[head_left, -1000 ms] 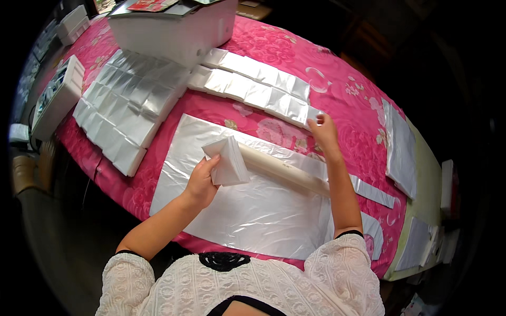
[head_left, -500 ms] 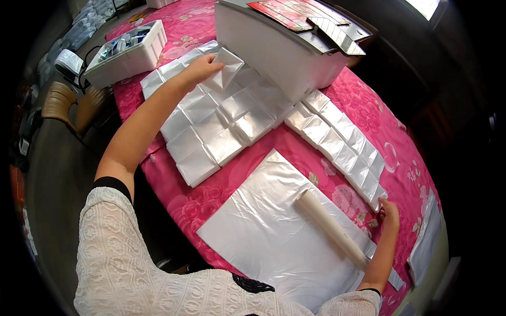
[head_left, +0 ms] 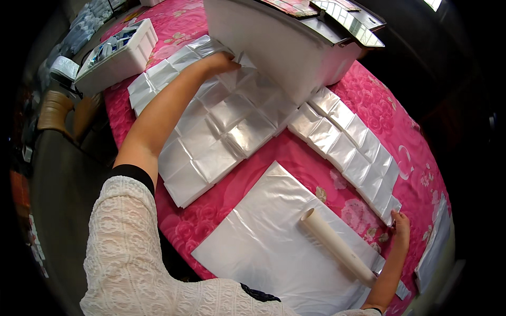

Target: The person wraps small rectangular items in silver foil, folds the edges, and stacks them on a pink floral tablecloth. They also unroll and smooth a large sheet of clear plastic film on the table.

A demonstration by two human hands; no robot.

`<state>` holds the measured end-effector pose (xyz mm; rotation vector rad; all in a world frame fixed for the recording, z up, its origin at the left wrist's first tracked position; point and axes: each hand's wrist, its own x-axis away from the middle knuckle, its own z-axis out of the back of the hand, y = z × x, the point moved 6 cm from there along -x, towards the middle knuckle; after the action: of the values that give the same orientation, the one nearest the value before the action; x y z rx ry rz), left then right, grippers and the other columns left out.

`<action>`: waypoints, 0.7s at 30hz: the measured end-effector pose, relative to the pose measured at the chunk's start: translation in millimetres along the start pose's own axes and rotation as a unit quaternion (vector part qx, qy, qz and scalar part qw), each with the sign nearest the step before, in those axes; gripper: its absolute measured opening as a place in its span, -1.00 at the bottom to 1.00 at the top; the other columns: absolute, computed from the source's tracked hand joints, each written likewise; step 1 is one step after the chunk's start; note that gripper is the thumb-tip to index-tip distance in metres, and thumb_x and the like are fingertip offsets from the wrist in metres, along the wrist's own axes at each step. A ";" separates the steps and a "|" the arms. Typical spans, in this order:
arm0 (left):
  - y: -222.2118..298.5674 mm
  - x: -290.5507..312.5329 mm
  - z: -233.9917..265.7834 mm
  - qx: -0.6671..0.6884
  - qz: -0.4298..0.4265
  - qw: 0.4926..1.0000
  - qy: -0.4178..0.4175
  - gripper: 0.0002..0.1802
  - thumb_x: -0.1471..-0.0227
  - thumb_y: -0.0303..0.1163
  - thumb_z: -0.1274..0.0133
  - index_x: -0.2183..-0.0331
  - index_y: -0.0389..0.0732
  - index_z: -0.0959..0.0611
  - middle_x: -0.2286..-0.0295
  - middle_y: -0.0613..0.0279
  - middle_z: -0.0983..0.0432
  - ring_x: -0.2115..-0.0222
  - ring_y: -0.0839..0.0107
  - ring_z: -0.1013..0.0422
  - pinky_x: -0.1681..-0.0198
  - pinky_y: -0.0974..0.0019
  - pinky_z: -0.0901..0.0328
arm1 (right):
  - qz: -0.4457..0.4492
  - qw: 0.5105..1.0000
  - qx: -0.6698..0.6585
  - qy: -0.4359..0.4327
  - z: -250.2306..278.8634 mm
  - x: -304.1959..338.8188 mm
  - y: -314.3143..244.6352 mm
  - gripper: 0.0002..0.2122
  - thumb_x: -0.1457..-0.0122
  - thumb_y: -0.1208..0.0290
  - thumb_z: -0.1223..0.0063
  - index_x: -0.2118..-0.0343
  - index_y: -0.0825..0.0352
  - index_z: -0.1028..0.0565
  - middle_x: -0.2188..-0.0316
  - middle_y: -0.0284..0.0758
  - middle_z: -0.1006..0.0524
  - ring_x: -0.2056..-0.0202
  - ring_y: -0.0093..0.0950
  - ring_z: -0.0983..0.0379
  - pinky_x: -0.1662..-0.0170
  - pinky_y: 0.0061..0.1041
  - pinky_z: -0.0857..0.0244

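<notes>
My left hand [head_left: 222, 63] reaches over the far part of a wide spread of folded clear plastic squares [head_left: 213, 131], beside a large white box [head_left: 263, 50]. Its fingers are closed on a folded plastic square [head_left: 229, 79], partly hidden by the hand. At the right, my right hand [head_left: 401, 227] pinches the near corner of a narrower strip of overlapping folded plastic squares [head_left: 348, 150]. Before me lies a flat stack of large clear plastic sheets [head_left: 253, 237], with a pale tube [head_left: 337, 247] lying across its right part.
A pink flowered cloth [head_left: 195, 218] covers the table. At the far left stands a white foam box [head_left: 113, 63] of small packets. Flat panels and a mirror-like strip [head_left: 350, 23] rest on the large box. More plastic [head_left: 435, 242] hangs at the right edge; a brown chair [head_left: 55, 113] stands left.
My left hand has moved slightly right and down with the folded square, toward the large box. My right hand stays at the strip's corner. The whole view has shifted a little.
</notes>
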<state>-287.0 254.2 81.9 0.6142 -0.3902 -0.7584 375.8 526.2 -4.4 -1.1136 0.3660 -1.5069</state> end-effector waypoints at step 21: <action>72.6 130.1 -1.1 0.218 -0.156 0.961 0.072 -0.59 -0.03 -0.30 0.05 0.10 -0.31 -0.39 0.17 0.16 -0.36 0.13 0.44 -0.28 0.07 0.41 -0.17 | 0.229 0.908 -0.345 -0.065 -6.4 91.0 -75.6 -0.62 -0.04 0.36 -0.06 0.10 0.37 -0.27 0.22 -0.35 -0.43 0.22 -0.54 -0.38 0.19 -0.56 -0.29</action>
<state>-161.9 200.0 142.0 1.1588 -0.3312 -0.9285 336.7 464.1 88.6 -1.5301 1.0438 -0.8820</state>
